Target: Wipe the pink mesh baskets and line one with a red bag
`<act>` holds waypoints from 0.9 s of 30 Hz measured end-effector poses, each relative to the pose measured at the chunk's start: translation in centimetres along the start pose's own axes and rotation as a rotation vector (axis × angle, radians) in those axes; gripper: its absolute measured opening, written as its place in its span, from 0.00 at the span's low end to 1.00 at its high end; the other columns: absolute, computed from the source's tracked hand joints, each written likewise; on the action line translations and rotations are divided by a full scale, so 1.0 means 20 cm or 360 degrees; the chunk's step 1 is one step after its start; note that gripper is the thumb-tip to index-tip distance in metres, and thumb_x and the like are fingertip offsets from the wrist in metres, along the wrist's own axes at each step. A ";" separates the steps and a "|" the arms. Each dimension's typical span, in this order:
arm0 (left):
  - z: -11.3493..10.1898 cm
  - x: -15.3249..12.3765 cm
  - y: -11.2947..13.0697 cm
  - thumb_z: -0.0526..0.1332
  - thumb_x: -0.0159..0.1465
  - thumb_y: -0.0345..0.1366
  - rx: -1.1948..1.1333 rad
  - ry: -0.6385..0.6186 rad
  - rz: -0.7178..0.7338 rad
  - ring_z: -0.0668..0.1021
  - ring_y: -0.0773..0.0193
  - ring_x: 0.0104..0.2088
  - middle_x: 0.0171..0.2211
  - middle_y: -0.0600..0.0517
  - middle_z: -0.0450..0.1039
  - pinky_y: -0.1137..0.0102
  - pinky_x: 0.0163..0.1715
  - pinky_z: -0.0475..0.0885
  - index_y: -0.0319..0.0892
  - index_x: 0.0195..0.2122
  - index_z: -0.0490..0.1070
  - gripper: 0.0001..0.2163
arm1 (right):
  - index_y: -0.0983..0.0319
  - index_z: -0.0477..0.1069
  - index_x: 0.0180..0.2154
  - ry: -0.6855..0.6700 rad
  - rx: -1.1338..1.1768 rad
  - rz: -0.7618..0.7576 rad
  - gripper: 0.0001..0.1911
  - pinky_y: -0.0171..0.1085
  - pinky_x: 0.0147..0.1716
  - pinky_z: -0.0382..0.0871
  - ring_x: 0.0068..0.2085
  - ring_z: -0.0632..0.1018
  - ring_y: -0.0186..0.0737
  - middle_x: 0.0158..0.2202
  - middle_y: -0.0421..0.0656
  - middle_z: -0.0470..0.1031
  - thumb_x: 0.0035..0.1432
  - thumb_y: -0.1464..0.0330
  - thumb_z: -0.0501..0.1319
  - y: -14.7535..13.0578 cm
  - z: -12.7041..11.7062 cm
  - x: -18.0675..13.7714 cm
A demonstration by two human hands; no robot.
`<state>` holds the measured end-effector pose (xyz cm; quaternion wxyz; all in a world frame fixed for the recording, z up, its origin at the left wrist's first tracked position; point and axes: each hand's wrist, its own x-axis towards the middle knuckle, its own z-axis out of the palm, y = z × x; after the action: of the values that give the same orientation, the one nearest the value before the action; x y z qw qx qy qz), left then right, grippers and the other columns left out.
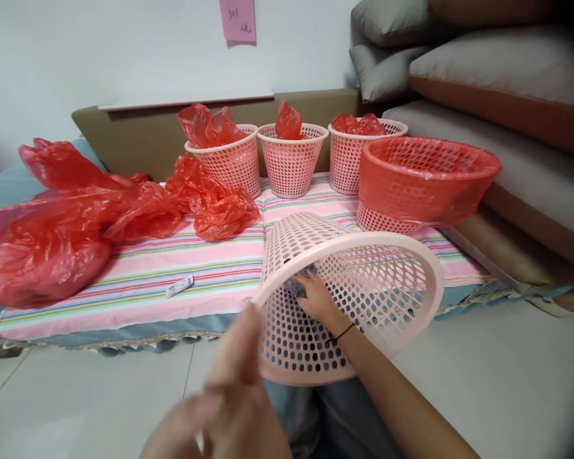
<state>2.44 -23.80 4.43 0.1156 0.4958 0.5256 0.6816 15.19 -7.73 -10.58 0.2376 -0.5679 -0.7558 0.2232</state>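
A pink perforated plastic wastebasket lies tilted over my lap, its mouth facing me. At the left of its rim is my left hand, blurred and close to the camera, with its fingers closed at the rim. My right hand reaches inside the basket, wearing a dark band at the wrist. Under its fingers a grey speckled cloth is pressed against the inner wall; part of the cloth is hidden by the hand.
Three pink baskets with red bags in them stand along the back. Another basket at the right has a red bag over its rim. Loose red bags and a small white tube lie on the striped cover. Cushions are stacked at right.
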 end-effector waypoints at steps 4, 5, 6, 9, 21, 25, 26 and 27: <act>0.01 0.11 -0.30 0.68 0.60 0.38 0.0172 -0.0217 0.0280 0.67 0.49 0.65 0.63 0.49 0.64 0.48 0.65 0.61 0.54 0.63 0.60 0.30 | 0.64 0.69 0.60 0.0046 0.0062 -0.0043 0.33 0.53 0.67 0.53 0.66 0.63 0.55 0.65 0.51 0.65 0.50 0.78 0.59 0.00 0.00 0.00; 0.00 0.11 -0.37 0.69 0.59 0.36 0.0308 -0.0352 0.0272 0.68 0.50 0.64 0.63 0.47 0.65 0.51 0.65 0.62 0.51 0.63 0.60 0.32 | 0.64 0.69 0.60 0.0039 0.0079 -0.0036 0.34 0.54 0.67 0.53 0.66 0.62 0.55 0.66 0.51 0.64 0.50 0.78 0.59 0.00 0.00 -0.01; 0.00 0.11 -0.43 0.68 0.60 0.36 0.0338 -0.0416 0.0223 0.70 0.51 0.62 0.61 0.45 0.67 0.55 0.63 0.65 0.49 0.63 0.61 0.31 | 0.63 0.68 0.61 0.0025 0.0092 -0.0026 0.34 0.55 0.67 0.52 0.67 0.61 0.56 0.66 0.50 0.64 0.50 0.78 0.59 0.00 0.00 -0.01; 0.00 0.06 -0.53 0.63 0.65 0.36 0.0160 -0.0315 -0.0075 0.75 0.54 0.58 0.57 0.45 0.72 0.62 0.57 0.71 0.47 0.60 0.66 0.21 | 0.60 0.67 0.62 0.0008 0.0094 -0.0003 0.35 0.56 0.67 0.50 0.67 0.60 0.55 0.67 0.48 0.63 0.51 0.78 0.60 -0.01 0.00 0.00; 0.05 0.01 -0.53 0.65 0.62 0.40 0.0116 -0.0083 -0.0431 0.80 0.57 0.45 0.45 0.48 0.79 0.64 0.48 0.74 0.44 0.48 0.75 0.14 | 0.60 0.67 0.63 -0.0340 0.0389 0.0004 0.43 0.60 0.68 0.48 0.70 0.55 0.57 0.67 0.47 0.62 0.42 0.81 0.57 -0.19 -0.17 -0.40; 0.04 0.02 -0.54 0.65 0.62 0.40 0.0069 -0.0121 -0.0443 0.80 0.56 0.48 0.47 0.48 0.79 0.63 0.50 0.74 0.45 0.49 0.75 0.14 | 0.53 0.70 0.60 -0.0430 0.0771 0.0040 0.34 0.63 0.68 0.46 0.70 0.55 0.54 0.67 0.44 0.63 0.51 0.77 0.60 -0.23 -0.28 -0.69; 0.05 0.04 -0.53 0.65 0.63 0.40 0.0065 -0.0145 -0.0434 0.80 0.55 0.48 0.47 0.48 0.79 0.63 0.50 0.74 0.45 0.49 0.75 0.14 | 0.51 0.70 0.60 -0.0435 0.0852 0.0069 0.31 0.63 0.68 0.46 0.70 0.56 0.53 0.66 0.44 0.63 0.55 0.74 0.61 -0.24 -0.30 -0.74; 0.05 0.05 -0.52 0.65 0.63 0.40 0.0067 -0.0182 -0.0408 0.80 0.55 0.47 0.47 0.48 0.79 0.63 0.50 0.74 0.45 0.49 0.75 0.14 | 0.50 0.70 0.60 -0.0442 0.0923 0.0110 0.28 0.62 0.68 0.46 0.70 0.56 0.52 0.66 0.43 0.64 0.58 0.71 0.62 -0.24 -0.32 -0.77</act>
<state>-0.97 -18.08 -3.64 0.2211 0.4649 0.5913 0.6208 19.27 -23.41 -4.26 0.2763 -0.4661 -0.6662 0.5124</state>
